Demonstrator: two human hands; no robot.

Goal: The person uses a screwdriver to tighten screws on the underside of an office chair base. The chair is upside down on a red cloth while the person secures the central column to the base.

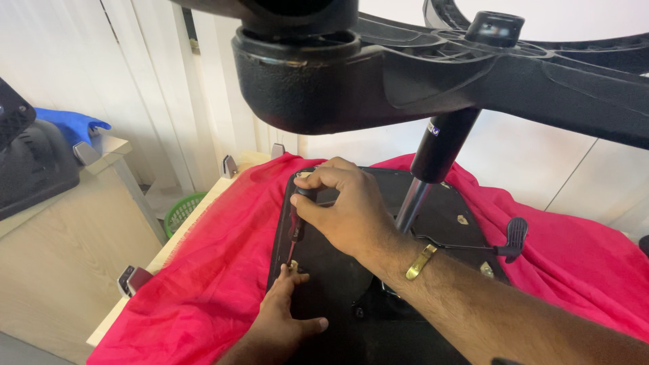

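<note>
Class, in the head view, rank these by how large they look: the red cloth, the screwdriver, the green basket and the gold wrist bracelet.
1. red cloth
2. green basket, partly hidden
3. screwdriver, mostly covered by the right hand
4. gold bracelet
The last two look close; their order is unsure.

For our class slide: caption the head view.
Right hand drives screwdriver into upturned chair seat; left hand steadies.

You have two hands in view, your left hand point(280, 323) and right hand point(345, 206), one screwdriver point(295, 226), one upturned black chair seat point(433, 220), one red cloth point(223, 263), one green basket point(181, 211), and one gold bracelet point(420, 262).
</note>
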